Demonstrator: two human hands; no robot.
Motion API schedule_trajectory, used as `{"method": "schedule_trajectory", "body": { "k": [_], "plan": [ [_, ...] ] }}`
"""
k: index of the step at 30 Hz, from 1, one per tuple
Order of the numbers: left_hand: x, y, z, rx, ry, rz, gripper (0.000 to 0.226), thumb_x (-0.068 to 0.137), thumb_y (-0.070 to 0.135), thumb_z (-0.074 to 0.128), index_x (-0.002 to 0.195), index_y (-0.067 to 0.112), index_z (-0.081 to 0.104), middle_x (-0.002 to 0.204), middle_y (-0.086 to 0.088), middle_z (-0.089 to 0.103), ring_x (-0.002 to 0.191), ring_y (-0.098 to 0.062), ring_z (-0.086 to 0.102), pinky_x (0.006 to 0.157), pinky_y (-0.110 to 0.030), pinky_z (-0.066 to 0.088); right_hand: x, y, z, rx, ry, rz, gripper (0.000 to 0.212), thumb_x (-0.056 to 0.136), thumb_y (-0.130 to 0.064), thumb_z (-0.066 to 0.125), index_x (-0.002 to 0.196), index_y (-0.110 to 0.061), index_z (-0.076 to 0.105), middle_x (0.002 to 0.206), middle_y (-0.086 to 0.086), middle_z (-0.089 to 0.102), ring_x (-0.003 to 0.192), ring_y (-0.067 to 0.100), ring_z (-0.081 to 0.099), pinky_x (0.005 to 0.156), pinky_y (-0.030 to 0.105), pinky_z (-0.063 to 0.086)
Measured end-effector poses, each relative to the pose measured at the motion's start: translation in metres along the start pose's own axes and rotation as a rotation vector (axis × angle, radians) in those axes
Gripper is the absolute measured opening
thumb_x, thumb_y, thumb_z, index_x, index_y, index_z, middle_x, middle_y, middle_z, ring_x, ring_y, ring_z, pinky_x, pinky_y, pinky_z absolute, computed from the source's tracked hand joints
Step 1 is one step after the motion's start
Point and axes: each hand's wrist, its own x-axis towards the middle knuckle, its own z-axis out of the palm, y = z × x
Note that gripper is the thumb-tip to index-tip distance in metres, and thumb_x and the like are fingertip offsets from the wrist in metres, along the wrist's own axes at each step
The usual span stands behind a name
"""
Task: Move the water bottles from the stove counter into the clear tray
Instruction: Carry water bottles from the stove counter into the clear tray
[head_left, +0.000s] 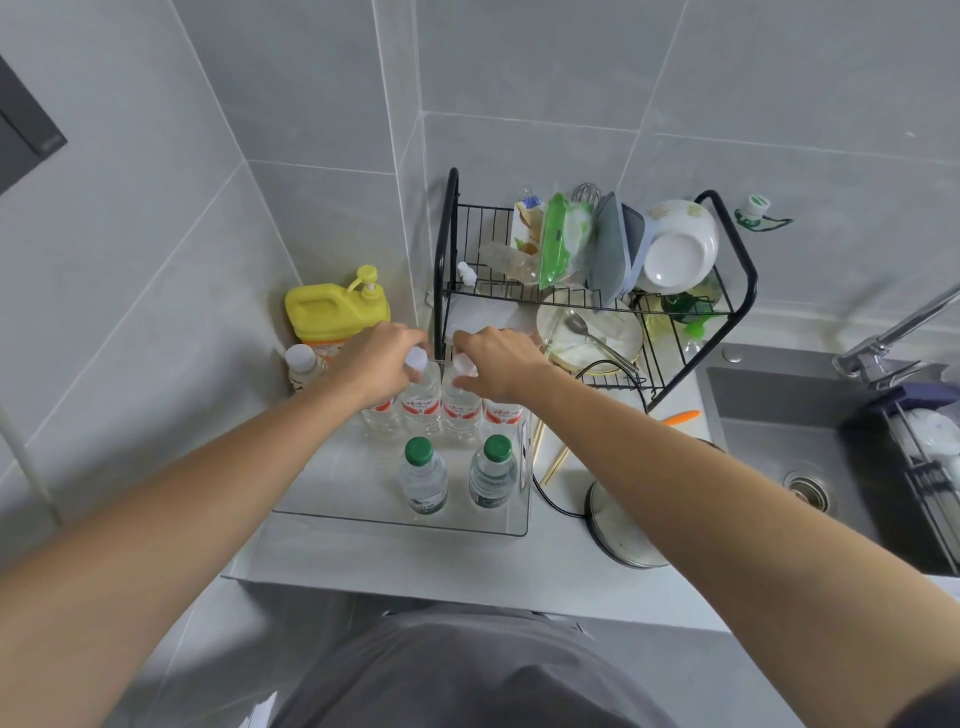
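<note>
Now left hand (375, 364) gripping bottle cap (416, 358), upright

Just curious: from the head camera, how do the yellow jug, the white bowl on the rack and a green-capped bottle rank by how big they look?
1. Yellow jug
2. White bowl, close to the jug, so unsure
3. Green-capped bottle, though nearer the camera

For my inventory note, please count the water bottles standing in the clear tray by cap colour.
Clear plastic water bottles with green caps: 2
Clear plastic water bottles with white caps and red labels: 4
Total in the clear plastic tray: 6
</note>
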Motion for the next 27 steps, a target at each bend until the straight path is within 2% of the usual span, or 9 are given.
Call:
{"method": "schedule_trajectory", "body": {
  "k": [4,6,8,10,13,16,20,27],
  "plan": [
    [0.003,0.0,-0.003,0.03,-0.035,0.012,0.029,0.083,0.022,0.081,0.109,0.021,0.068,0.109,-0.004,0.068,0.097,-0.03,0.065,0.064,-0.033,0.037,-0.002,0.004,0.001,0.123,-0.003,0.03,0.043,0.094,-0.048,0.069,0.122,-0.018,0.056,0.106,0.006,0.067,0.098,0.031,0.063,0.072,0.036,0.039],
    [0.002,0.0,-0.005,0.105,-0.055,0.031,0.037,0.085,0.028,0.079,0.12,0.024,0.067,0.116,-0.001,0.066,0.107,-0.027,0.061,0.066,-0.033,0.036,-0.007,0.011,0.0,0.183,-0.019,0.034,0.042,0.093,-0.049,0.07,0.12,-0.019,0.058,0.102,0.003,0.064,0.095,0.028,0.06,0.072,0.037,0.041],
    [0.002,0.002,-0.007,0.15,-0.053,0.065,0.048,0.085,0.038,0.079,0.129,0.026,0.063,0.119,0.001,0.062,0.115,-0.024,0.052,0.07,-0.034,0.037,-0.014,0.02,-0.003,0.204,-0.032,0.025,0.047,0.09,-0.049,0.074,0.122,-0.019,0.06,0.107,0.003,0.062,0.098,0.026,0.057,0.077,0.04,0.048],
    [0.005,0.007,-0.009,0.141,-0.024,0.138,0.057,0.082,0.047,0.08,0.132,0.027,0.061,0.116,0.001,0.061,0.113,-0.023,0.048,0.076,-0.037,0.043,-0.022,0.031,-0.005,0.2,-0.033,0.032,0.05,0.085,-0.045,0.079,0.124,-0.019,0.061,0.114,0.004,0.06,0.103,0.026,0.056,0.084,0.042,0.052],
    [0.01,0.021,-0.008,0.103,-0.027,0.223,0.058,0.081,0.059,0.077,0.13,0.031,0.062,0.107,0.004,0.065,0.104,-0.02,0.053,0.077,-0.037,0.046,-0.032,0.045,-0.008,0.181,-0.058,0.063,0.046,0.085,-0.041,0.081,0.121,-0.019,0.062,0.111,0.004,0.062,0.102,0.027,0.058,0.08,0.037,0.046],
    [0.015,0.037,-0.002,0.156,-0.074,0.24,0.053,0.084,0.054,0.076,0.13,0.033,0.063,0.11,0.006,0.068,0.108,-0.022,0.059,0.079,-0.037,0.046,-0.039,0.047,-0.009,0.162,-0.052,0.088,0.041,0.089,-0.039,0.078,0.119,-0.017,0.061,0.107,0.008,0.068,0.1,0.031,0.062,0.074,0.036,0.042],
    [0.021,0.051,0.004,0.206,-0.086,0.193,0.041,0.089,0.038,0.076,0.126,0.025,0.065,0.111,-0.003,0.07,0.107,-0.03,0.064,0.082,-0.038,0.047,-0.043,0.041,-0.007,0.094,-0.016,0.087,0.043,0.093,-0.042,0.072,0.124,-0.014,0.059,0.109,0.009,0.07,0.098,0.031,0.064,0.072,0.036,0.044],
    [0.015,0.055,0.013,0.107,-0.055,0.154,0.038,0.089,0.029,0.078,0.124,0.022,0.066,0.115,-0.005,0.069,0.102,-0.03,0.066,0.082,-0.043,0.055,-0.048,0.045,-0.006,0.108,-0.007,0.125,0.042,0.093,-0.04,0.072,0.123,-0.014,0.057,0.112,0.01,0.069,0.098,0.031,0.065,0.074,0.038,0.049]
  ]
}}
